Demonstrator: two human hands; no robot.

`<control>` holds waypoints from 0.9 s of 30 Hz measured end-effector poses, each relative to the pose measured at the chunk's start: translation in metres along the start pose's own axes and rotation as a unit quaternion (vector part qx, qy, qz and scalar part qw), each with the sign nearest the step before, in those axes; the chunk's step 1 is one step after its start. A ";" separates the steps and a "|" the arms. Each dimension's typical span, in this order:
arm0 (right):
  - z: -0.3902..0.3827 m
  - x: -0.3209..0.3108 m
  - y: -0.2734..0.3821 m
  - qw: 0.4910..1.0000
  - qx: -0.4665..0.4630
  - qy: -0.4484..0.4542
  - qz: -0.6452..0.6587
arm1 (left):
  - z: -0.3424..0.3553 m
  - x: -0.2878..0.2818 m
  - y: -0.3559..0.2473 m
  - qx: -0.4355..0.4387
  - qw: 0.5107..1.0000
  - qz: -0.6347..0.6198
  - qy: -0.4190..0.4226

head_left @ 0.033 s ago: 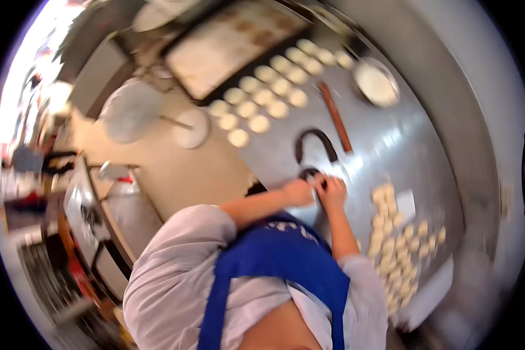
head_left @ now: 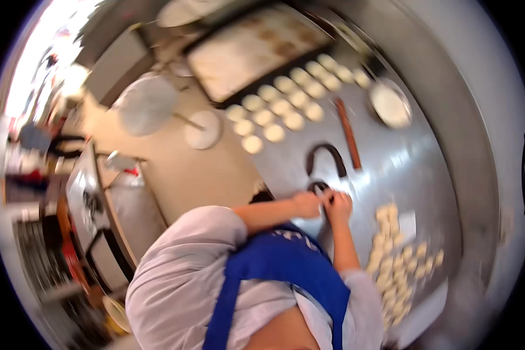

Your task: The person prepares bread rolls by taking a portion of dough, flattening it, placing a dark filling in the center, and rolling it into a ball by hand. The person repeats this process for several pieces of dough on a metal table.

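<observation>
My left hand point(head_left: 305, 204) and my right hand point(head_left: 337, 204) meet over the steel worktop at a small dark piece point(head_left: 319, 187), with something pale and thin between them. My left fingers are curled, their grip too small to make out; my right fingers pinch at the dark piece. Just beyond lies an arched dark strip point(head_left: 326, 150), with a reddish-brown rolling pin point(head_left: 349, 134) to its right. Several pale dough discs point(head_left: 293, 119) sit in rows farther up, and many small dough pieces point(head_left: 394, 265) lie right of my right arm.
A dark-rimmed tray point(head_left: 233, 64) is at the back, and a steel bowl of white stuff point(head_left: 389, 105) at the back right. Left are pale round stands point(head_left: 203, 139) on the floor and a steel cart point(head_left: 99, 192). A person point(head_left: 38, 139) stands at the far left.
The camera view has shifted slightly, so the worktop's contents appear lower and mostly farther right. My hands stay together at the same dark piece.
</observation>
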State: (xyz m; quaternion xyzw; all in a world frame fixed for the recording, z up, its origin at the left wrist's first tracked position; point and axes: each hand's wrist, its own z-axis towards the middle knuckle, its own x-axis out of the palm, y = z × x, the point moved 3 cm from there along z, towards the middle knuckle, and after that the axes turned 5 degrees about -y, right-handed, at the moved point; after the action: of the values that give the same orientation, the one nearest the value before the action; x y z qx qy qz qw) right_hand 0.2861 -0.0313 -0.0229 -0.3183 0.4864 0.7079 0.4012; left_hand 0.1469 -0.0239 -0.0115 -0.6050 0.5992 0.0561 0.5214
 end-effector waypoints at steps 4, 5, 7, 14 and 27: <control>0.012 0.005 0.006 0.997 -0.061 -0.023 -0.044 | -0.001 0.004 -0.014 -0.019 0.997 0.074 -0.007; 0.012 0.007 0.005 0.996 -0.078 0.002 -0.041 | 0.000 0.006 -0.013 -0.032 0.995 0.095 0.027; 0.013 0.007 -0.002 0.997 -0.043 0.067 0.000 | 0.000 0.004 -0.011 -0.029 0.993 0.105 0.036; -0.015 -0.019 -0.038 0.625 0.512 0.150 0.570 | -0.004 -0.011 -0.004 0.036 0.986 -0.164 0.011; -0.003 -0.024 0.024 0.470 0.590 0.016 0.657 | -0.056 -0.045 0.008 0.122 0.511 -0.851 0.017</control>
State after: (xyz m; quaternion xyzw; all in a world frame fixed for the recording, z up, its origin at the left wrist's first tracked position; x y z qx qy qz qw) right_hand 0.2765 -0.0456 0.0063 0.3949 0.8615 0.3040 -0.0968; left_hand 0.0967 -0.0307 0.0400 -0.7562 -0.1931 -0.4980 0.3780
